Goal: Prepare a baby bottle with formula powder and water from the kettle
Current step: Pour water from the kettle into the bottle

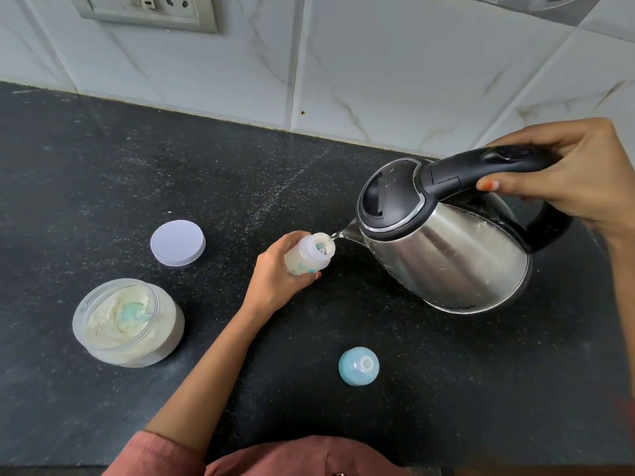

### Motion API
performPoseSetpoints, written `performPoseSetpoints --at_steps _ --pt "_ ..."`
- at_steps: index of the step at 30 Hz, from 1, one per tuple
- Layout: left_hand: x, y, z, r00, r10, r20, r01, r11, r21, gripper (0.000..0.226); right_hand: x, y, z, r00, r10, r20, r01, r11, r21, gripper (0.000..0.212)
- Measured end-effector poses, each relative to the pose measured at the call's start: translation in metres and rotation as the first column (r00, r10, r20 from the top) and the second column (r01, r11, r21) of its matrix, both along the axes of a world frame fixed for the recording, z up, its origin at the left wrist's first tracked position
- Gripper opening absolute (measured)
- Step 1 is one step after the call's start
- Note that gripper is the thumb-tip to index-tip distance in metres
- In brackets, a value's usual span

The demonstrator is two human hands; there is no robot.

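Observation:
My left hand [275,269] grips a small translucent baby bottle [307,255], tilted with its open mouth toward the kettle. A steel kettle [443,249] with a black lid and handle is tipped to the left, its spout right at the bottle's mouth, and a thin stream of water runs in. My right hand [570,180] is wrapped around the kettle's handle. An open jar of pale formula powder [127,321] with a blue scoop in it stands at the left.
The jar's white lid [177,242] lies flat behind the jar. The bottle's blue teat cap [358,366] stands on the black stone counter [103,166] near the front. A tiled wall with a socket plate [147,10] runs along the back.

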State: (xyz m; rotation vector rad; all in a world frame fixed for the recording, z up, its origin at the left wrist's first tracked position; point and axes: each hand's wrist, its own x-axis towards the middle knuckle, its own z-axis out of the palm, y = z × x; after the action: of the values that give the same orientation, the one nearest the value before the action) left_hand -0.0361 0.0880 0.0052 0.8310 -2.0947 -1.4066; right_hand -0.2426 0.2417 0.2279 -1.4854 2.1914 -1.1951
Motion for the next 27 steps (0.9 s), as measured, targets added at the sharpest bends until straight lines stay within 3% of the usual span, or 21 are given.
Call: performPoseSetpoints --at_steps 27 --pt "-0.0002 0.0011 -0.0031 1.000 0.020 -0.017 -0.020 1.000 -0.006 0.061 -0.0005 -0.0017 0.0008 1.000 0.019 0.021 -0.019 1.000 -0.001 0.041"
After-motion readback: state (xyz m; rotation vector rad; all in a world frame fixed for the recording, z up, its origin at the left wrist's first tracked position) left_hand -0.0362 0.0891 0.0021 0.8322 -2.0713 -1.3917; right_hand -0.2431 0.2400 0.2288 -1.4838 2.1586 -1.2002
